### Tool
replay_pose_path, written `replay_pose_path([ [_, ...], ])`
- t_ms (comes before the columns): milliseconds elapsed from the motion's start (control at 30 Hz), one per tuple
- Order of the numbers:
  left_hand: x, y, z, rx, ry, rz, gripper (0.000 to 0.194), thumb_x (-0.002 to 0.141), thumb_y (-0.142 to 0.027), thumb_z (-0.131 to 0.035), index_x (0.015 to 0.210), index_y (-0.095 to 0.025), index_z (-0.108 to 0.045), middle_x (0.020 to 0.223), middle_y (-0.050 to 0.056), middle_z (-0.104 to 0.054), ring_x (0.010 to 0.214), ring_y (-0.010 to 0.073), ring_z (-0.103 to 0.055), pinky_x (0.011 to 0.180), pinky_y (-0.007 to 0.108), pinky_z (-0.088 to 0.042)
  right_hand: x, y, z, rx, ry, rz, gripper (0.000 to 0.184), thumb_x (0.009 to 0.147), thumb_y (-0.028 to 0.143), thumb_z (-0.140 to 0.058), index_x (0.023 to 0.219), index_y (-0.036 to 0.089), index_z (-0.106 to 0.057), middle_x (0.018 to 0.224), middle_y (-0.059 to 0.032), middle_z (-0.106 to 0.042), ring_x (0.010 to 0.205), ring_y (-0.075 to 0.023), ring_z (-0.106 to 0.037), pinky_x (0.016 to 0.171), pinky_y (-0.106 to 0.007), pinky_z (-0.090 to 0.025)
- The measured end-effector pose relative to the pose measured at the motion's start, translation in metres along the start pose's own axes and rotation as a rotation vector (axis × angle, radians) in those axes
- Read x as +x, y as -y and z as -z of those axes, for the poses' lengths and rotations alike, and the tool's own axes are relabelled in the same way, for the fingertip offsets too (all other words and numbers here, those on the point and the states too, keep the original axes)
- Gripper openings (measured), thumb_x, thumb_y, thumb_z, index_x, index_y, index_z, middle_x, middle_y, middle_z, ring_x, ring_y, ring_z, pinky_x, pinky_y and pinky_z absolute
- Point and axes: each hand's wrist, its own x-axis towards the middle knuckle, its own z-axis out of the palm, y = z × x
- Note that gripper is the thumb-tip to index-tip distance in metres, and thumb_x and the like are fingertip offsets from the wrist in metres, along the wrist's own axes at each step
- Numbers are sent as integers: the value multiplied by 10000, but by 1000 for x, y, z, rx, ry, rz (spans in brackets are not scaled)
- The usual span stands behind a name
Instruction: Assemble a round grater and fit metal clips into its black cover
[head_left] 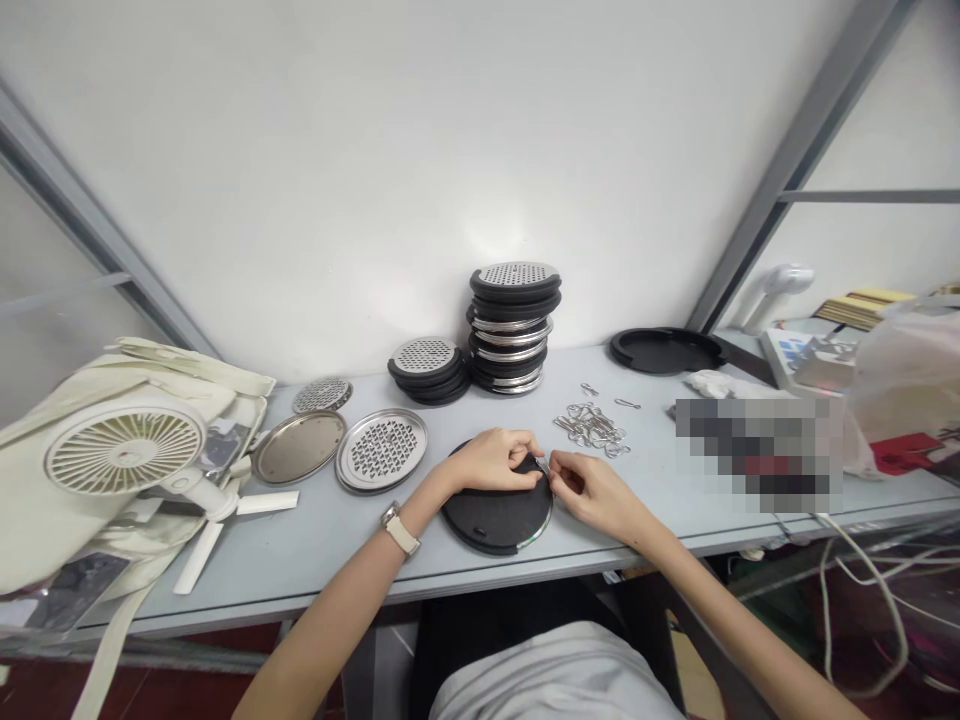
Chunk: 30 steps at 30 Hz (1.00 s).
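Observation:
A black round disc point(499, 515) with a silver strip along its right edge lies flat near the table's front edge. My left hand point(495, 462) rests over its far half, with thumb and fingers closed at the right rim. Against that same rim, my right hand point(596, 497) is pinched; a sliver of shiny metal shows between the two hands, but what the right fingertips hold is too small to name. Just beyond the right hand lies a loose heap of metal wire clips point(592, 428).
Behind stand a tall stack of round black-and-silver pieces point(514, 330) and a shorter stack point(426, 372). Perforated metal discs point(382, 450) and a plain metal plate point(300, 447) lie left, beside a white fan point(126, 452) and bag. A black tray point(667, 350) and plastic bag point(911, 370) are right.

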Motion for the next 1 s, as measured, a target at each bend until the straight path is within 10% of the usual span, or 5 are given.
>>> replay_pose_path([
  [1000, 0, -1, 0, 10, 10, 7, 227, 714, -273, -592, 911, -160, -578, 525, -95, -364, 498, 60, -324, 509, 191, -267, 0, -2, 0, -18, 3, 24, 261, 904, 288, -395, 653, 216, -402, 554, 43, -425, 530, -126, -424, 519, -234, -315],
])
